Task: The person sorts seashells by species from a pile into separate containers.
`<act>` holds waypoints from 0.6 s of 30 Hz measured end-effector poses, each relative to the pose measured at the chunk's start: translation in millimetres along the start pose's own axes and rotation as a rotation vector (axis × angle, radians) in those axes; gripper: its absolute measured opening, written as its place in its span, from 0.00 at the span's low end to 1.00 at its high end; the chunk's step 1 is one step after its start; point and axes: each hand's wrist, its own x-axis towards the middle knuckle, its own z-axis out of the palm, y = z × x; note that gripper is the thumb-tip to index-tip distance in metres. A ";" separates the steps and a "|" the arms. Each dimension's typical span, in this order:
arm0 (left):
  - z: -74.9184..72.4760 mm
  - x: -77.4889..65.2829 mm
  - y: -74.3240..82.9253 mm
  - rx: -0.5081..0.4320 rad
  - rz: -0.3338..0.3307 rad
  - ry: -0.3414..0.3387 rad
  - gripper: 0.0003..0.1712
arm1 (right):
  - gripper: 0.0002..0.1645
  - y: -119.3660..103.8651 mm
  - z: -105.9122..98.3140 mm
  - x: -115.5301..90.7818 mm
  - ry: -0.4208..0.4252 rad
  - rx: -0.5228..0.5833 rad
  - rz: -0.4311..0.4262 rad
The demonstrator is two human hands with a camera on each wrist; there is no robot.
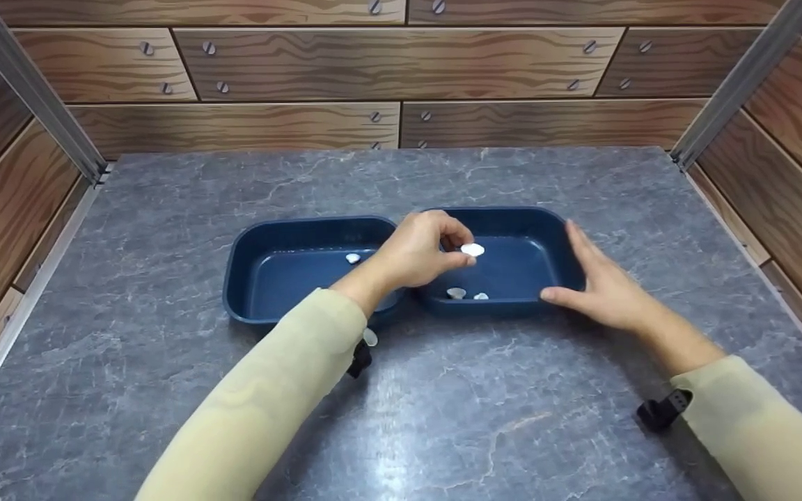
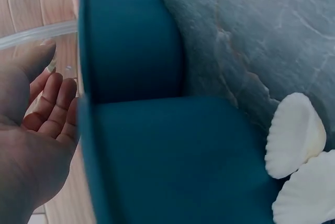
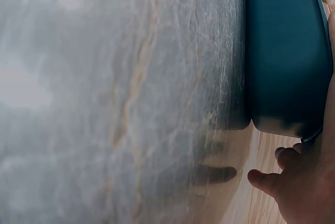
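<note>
My left hand [image 1: 415,252] pinches a white seashell [image 1: 473,250] between thumb and fingers, above the right dark blue tray [image 1: 523,268]. Inside that tray, near its front wall, lie two more shells: a greyish one [image 1: 456,293] and a smaller white one [image 1: 481,296]. My right hand [image 1: 610,289] is at the tray's right end, fingers extended along the outside and thumb by the front corner. To the left stands a second dark blue tray [image 1: 282,278], holding a small white shell [image 1: 353,258]; my left forearm hides part of it.
In front of the trays lie ribbed white shells [image 2: 294,136] on the grey marbled tabletop [image 1: 443,403]; in the head view my left wrist partly covers them. Wood-patterned walls [image 1: 401,62] with metal corner posts [image 1: 39,90] enclose the back and sides.
</note>
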 end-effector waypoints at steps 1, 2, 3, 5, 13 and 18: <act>1.3 1.4 -2.0 0.002 -0.005 0.002 0.13 | 0.74 0.0 0.0 0.0 0.000 0.001 -0.001; 2.6 2.6 -4.3 0.004 -0.009 0.004 0.13 | 0.74 0.1 0.1 0.0 0.001 0.001 -0.002; 3.9 3.6 -6.3 0.007 -0.011 0.005 0.13 | 0.74 0.0 0.1 0.0 0.000 0.002 -0.001; 6.4 4.9 -9.8 0.018 -0.015 0.005 0.12 | 0.74 -0.3 0.1 0.0 -0.001 0.002 0.000; 11.7 8.5 -14.1 0.089 -0.017 -0.008 0.13 | 0.73 -1.5 -0.7 -0.2 0.009 -0.002 -0.006; 12.7 9.4 -14.3 0.096 -0.021 -0.020 0.20 | 0.73 -1.2 -0.2 -0.6 0.009 0.001 -0.008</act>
